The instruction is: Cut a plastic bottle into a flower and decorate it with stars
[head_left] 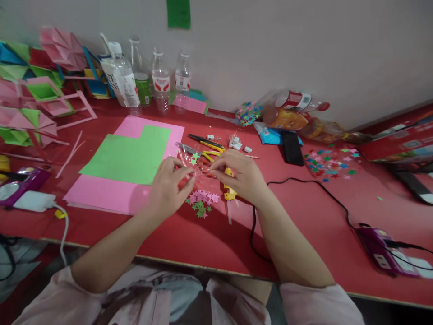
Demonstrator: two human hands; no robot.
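Observation:
My left hand (171, 184) is closed in a pinch over the red table (162, 234), beside a green paper sheet (130, 155). Facing it, my right hand (244, 175) pinches too. Between the fingertips runs a thin clear plastic strand (203, 170), its exact form hard to make out. Just beyond it, a green star (194, 158) shows on shiny clear plastic. Pink paper stars (203, 197) and green paper stars (200, 208) lie in a small pile below the hands. Partly under my right hand is a yellow hot glue gun (230, 193), with a glue stick (229, 212) near it.
Yellow-handled pliers (211, 154) and a dark cutter (199, 139) lie behind the hands. Bottles (160, 83) line the wall. Folded paper models (34, 90) crowd the left. On the right are a phone (292, 148), scattered stars (329, 164), a black cable (324, 187) and a power strip (380, 250).

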